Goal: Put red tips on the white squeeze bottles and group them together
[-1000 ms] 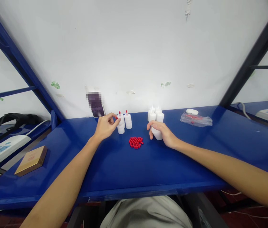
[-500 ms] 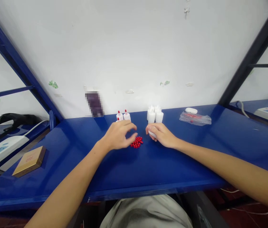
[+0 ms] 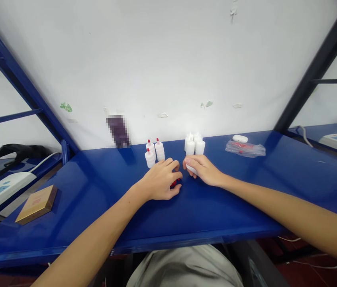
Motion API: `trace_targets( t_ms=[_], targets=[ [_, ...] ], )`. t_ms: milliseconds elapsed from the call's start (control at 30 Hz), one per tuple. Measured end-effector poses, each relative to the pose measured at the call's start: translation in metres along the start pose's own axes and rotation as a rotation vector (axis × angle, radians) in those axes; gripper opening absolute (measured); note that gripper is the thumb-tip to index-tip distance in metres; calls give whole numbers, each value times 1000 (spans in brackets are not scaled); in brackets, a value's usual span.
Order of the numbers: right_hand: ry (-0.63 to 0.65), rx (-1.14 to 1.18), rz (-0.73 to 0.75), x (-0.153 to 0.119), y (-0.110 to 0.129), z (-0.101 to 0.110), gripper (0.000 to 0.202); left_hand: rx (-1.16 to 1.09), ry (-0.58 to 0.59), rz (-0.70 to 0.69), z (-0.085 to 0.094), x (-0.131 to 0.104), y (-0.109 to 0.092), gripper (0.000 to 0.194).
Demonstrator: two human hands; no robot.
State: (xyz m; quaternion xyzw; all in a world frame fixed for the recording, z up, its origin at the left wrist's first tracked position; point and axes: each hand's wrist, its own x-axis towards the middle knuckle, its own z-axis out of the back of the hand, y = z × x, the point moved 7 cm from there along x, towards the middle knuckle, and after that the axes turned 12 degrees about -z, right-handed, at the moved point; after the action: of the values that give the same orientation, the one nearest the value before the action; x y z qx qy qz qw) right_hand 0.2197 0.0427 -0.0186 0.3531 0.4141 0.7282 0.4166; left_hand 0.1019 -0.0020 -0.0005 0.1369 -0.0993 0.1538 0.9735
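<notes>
Red caps point(image 3: 174, 183) are lying in a small cluster on the blue tabletop point(image 3: 216, 215), mostly hidden under the person's left hand point(image 3: 164, 179), with a few showing in the gap between its thumb and forefinger. That hand is arching low over the cluster, palm down, its fingers curling and its thumb standing apart from the forefinger; whether a fingertip is touching or gripping one of the caps cannot be told from this view.

Just beside it, the right hand point(image 3: 202, 170) is closing around a white bottle point(image 3: 191, 169), its fingers and thumb wrapping the body so that only a strip of white is showing. Which way the bottle's nozzle is pointing cannot be made out.

Behind the left hand, three capped bottles point(image 3: 149, 159) are standing upright close together, each wearing a red tip. Behind the right hand, a tight group of white bottles point(image 3: 199, 148) is standing upright, with white nozzles showing at the back. Farther to the right, a clear plastic bag point(image 3: 245, 149) with something red inside is lying flat near a rounded white case point(image 3: 240, 138). Toward the left end, a gold box point(image 3: 37, 204) is resting on the tabletop.
</notes>
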Motion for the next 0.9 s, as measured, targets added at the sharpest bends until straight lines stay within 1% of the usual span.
trace_targets(
  t_ms=[200,433,600,667,767,833,900],
  targets=[
    [10,-7,-3,-1,1,-1,47,4,-3,11,-1,-1,2,17],
    [20,-8,5,-1,1,-1,47,-38,-17,6,-3,-2,3,15],
    [24,28,7,-2,2,-1,41,-85,-23,3,-1,-2,3,13],
    [22,48,3,-2,1,0,39,-109,-49,-15,0,-2,1,11],
    [22,60,5,-2,0,0,38,-170,-161,-49,6,0,-4,11],
    [26,82,13,-2,1,0,37,-244,-299,-40,13,1,-5,12],
    [39,123,17,-3,2,-1,37,-329,-479,4,24,0,-3,11]
  ],
)
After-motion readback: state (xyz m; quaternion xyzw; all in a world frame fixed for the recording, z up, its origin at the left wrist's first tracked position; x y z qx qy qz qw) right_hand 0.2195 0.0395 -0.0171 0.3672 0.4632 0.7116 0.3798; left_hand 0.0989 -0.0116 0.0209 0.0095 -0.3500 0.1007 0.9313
